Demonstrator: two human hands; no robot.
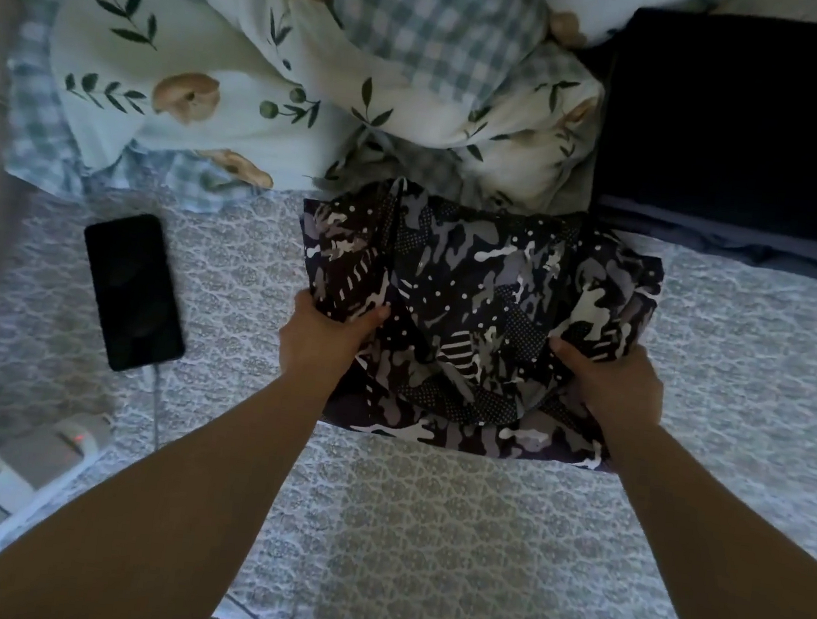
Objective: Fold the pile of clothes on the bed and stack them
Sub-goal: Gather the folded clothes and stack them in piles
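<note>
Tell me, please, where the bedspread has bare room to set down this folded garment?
Bare bedspread lies between the forearms below the camouflage garment, and right of it below the dark stack. A narrower strip separates phone and garment. The top is crowded with the duvet.

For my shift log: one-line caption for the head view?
Both hands grip camouflage-print garment on bed, beside dark stack.

A phone [133, 291] lies left of the garment [471, 316], folded stack [746, 143] behind-right.

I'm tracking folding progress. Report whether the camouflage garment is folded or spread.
Partly folded: the camouflage garment lies bunched and doubled over on the bed, the left hand and right hand gripping its near corners.
</note>
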